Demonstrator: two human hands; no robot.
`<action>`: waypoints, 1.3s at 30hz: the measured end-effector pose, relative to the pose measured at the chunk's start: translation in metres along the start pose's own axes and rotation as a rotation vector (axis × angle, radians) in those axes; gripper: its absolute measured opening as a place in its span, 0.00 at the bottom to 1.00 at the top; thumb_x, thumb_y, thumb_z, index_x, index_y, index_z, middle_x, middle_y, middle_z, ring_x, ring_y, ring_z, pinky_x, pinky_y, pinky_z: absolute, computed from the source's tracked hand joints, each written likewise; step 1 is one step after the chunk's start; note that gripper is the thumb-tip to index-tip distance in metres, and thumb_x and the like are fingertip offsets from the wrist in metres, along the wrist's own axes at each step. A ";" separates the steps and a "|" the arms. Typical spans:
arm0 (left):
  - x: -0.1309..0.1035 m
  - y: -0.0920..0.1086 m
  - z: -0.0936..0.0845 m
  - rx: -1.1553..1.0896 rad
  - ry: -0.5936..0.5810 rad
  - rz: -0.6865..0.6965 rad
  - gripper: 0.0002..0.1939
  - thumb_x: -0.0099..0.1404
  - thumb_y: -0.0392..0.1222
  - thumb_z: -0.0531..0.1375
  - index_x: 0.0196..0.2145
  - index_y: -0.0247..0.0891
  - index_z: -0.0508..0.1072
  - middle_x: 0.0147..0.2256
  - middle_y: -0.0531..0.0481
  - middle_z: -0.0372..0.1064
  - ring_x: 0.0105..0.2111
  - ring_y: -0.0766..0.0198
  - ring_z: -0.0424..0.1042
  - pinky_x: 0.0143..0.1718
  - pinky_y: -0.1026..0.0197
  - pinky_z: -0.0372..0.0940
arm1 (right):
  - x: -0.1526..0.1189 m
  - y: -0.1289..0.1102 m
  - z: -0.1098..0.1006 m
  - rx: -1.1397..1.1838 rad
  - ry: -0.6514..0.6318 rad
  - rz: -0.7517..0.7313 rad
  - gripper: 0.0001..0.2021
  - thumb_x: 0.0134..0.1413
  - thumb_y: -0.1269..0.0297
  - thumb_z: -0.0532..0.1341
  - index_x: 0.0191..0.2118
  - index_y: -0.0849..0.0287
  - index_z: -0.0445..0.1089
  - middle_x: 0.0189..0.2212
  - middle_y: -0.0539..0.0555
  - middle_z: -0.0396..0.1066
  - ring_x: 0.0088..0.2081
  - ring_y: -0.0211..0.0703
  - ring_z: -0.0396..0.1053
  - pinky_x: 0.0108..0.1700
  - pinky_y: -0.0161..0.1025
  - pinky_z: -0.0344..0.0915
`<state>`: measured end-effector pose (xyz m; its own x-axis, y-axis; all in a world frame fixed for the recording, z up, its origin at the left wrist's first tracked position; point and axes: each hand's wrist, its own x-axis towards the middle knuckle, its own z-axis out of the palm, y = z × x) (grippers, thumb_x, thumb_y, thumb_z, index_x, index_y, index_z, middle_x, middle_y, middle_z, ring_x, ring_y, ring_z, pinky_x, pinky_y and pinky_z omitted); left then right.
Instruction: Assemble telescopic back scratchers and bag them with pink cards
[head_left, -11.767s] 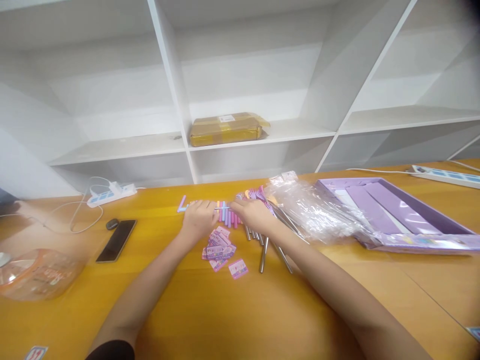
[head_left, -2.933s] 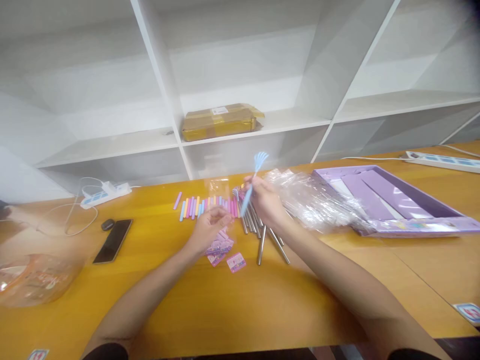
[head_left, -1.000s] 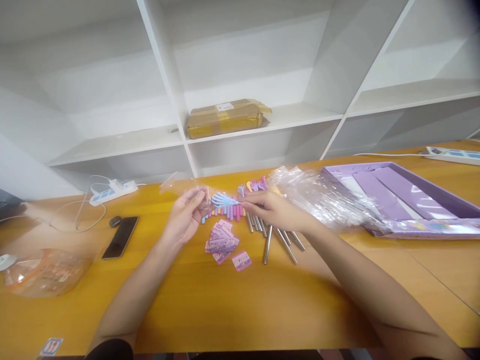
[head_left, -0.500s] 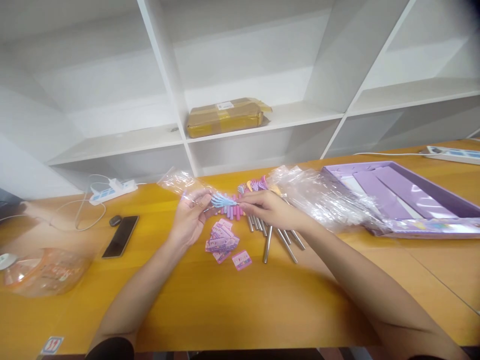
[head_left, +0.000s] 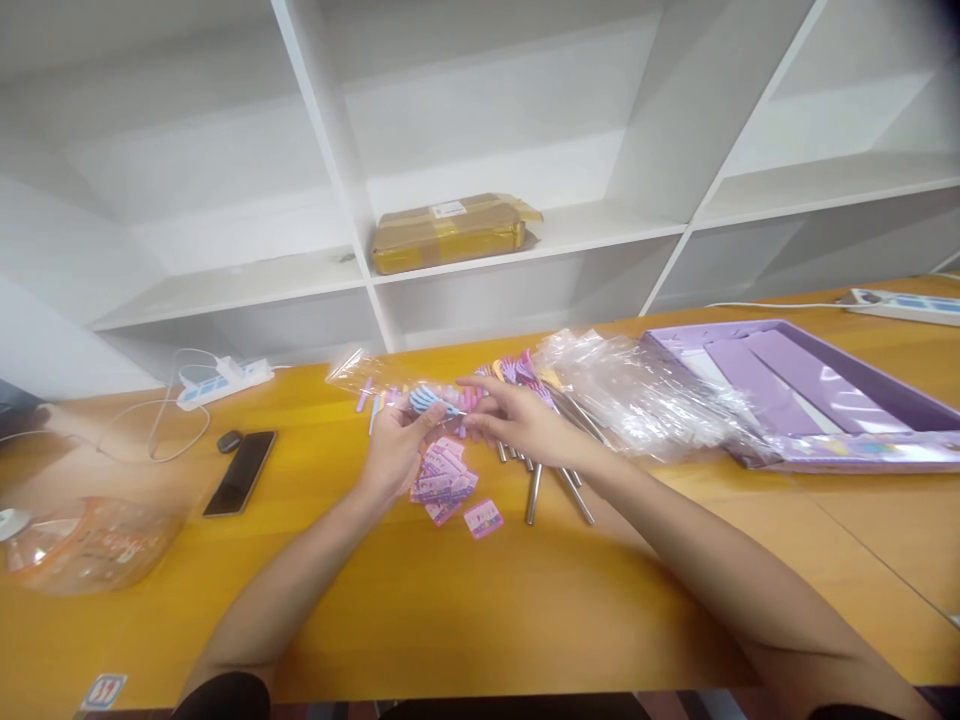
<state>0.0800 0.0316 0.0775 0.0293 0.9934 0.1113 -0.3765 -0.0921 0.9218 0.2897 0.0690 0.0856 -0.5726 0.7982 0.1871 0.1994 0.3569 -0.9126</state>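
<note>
Left grip [head_left: 397, 446] narrow, apparently around bag [head_left: 361, 372]

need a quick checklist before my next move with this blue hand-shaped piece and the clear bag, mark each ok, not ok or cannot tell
1. Left hand gripping the clear bag: ok, its thumb and fingers are at the blue hand-shaped piece.
2. Right hand gripping the piece: cannot tell, its fingertips are beside it but the contact is unclear.
3. Piece fully inside the bag: cannot tell, the hands hide part of both.
4. Cards neatly stacked: not ok, they lie in a loose pile.
5. Metal rods lined up: not ok, they point different ways.
6. Phone apart from both hands: ok.
</note>
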 end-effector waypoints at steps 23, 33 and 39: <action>0.013 0.004 -0.008 -0.011 0.079 0.001 0.21 0.55 0.49 0.80 0.36 0.32 0.80 0.38 0.44 0.83 0.41 0.54 0.84 0.51 0.47 0.80 | -0.001 -0.006 -0.004 -0.197 0.013 -0.003 0.19 0.75 0.50 0.53 0.36 0.57 0.71 0.30 0.50 0.71 0.32 0.40 0.66 0.36 0.38 0.60; 0.018 0.018 -0.018 -0.036 0.178 0.076 0.20 0.55 0.46 0.80 0.39 0.34 0.80 0.44 0.42 0.84 0.44 0.58 0.83 0.47 0.57 0.80 | 0.000 -0.003 -0.013 0.099 0.044 -0.053 0.11 0.70 0.55 0.63 0.51 0.54 0.69 0.36 0.51 0.76 0.36 0.42 0.74 0.40 0.42 0.72; 0.019 0.022 -0.021 -0.055 0.164 0.047 0.20 0.56 0.45 0.79 0.42 0.34 0.80 0.45 0.42 0.84 0.44 0.57 0.84 0.49 0.55 0.80 | 0.003 0.000 -0.013 0.210 0.067 -0.117 0.11 0.66 0.53 0.68 0.43 0.55 0.72 0.35 0.51 0.79 0.36 0.41 0.78 0.42 0.43 0.76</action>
<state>0.0525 0.0494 0.0923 -0.1395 0.9864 0.0873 -0.4245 -0.1392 0.8947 0.2989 0.0777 0.0907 -0.5271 0.7901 0.3130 -0.0384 0.3458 -0.9375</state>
